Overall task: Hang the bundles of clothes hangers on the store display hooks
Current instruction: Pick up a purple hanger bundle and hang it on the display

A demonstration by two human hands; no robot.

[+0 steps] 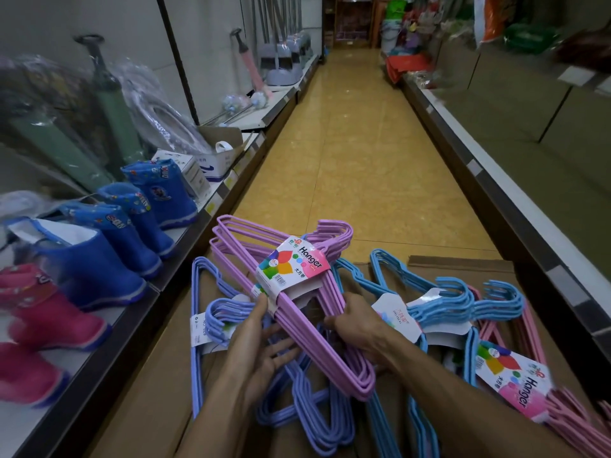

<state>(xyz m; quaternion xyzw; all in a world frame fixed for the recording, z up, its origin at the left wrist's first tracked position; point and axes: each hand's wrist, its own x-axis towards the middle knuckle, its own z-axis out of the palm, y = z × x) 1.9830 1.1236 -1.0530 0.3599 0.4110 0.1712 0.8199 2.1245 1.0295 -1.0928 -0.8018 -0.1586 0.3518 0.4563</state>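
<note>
Head | both hands gripping purple hanger bundle | aisle floor open ahead

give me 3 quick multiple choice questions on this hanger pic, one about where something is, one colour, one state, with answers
1. Where are the blue boots?
A. on the floor
B. on the shelf at left
C. in the carton

2. What colour is the bundle in both hands?
A. purple
B. green
C. white

3. What is the state of that bundle?
A. hung on a hook
B. lying loose in the carton
C. held by the left hand and right hand

Answers:
1 B, the boots stand in a row on the left shelf.
2 A, its wires are purple under the Hanger label.
3 C, both hands grip it above the carton.
</note>
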